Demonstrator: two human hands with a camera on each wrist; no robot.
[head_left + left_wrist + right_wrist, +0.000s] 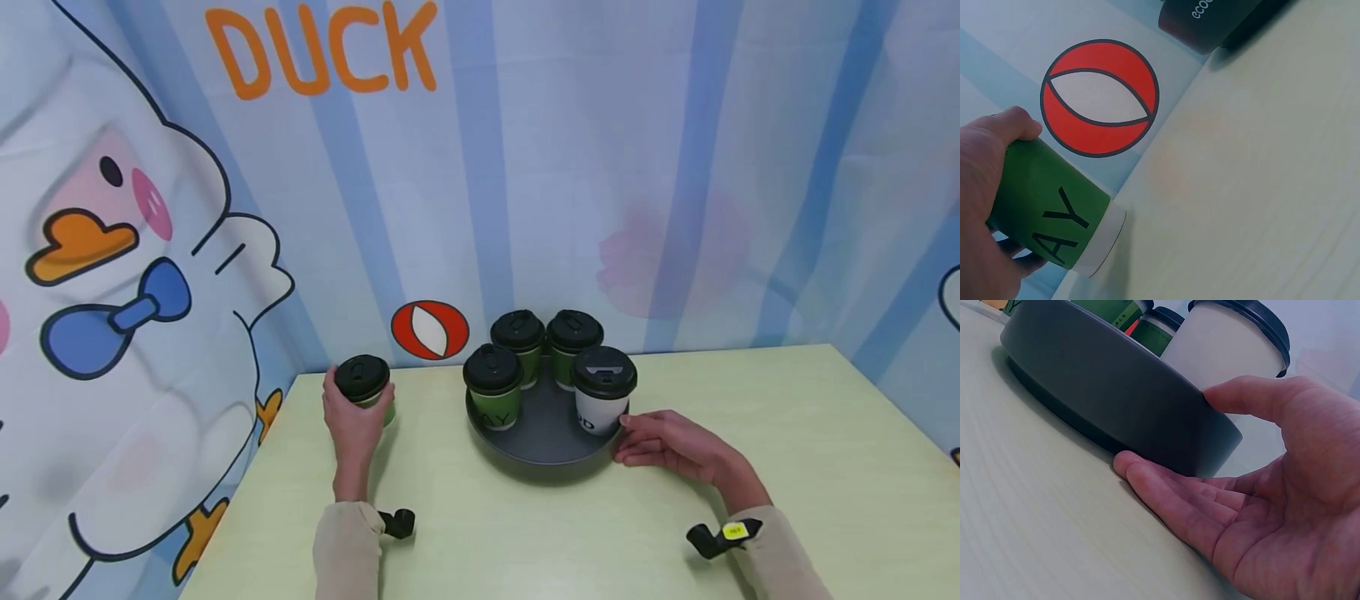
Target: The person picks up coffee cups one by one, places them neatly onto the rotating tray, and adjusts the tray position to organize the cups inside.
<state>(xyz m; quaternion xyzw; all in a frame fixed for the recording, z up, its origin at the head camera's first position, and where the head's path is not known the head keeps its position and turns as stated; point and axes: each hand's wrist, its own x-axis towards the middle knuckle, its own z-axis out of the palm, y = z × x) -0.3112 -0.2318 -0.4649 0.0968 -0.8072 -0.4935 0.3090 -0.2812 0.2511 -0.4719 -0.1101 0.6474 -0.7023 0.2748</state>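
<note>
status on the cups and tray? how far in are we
Done: four lidded cups stand on the round grey tray, three green and one white cup. In hand: the left hand has a grip around a fifth green cup, upright on the table left of the tray; the right hand steadies the tray's rim. Left: that one cup is off the tray.

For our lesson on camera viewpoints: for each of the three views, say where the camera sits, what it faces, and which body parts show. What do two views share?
Head: worn high, looks forward and down at the table; both forearms and hands show.
Left wrist: low, faces the left hand gripping a green cup.
Right wrist: low at table level, faces the right hand touching the tray.
Shared: head and right wrist both show the white cup on the tray.
</note>
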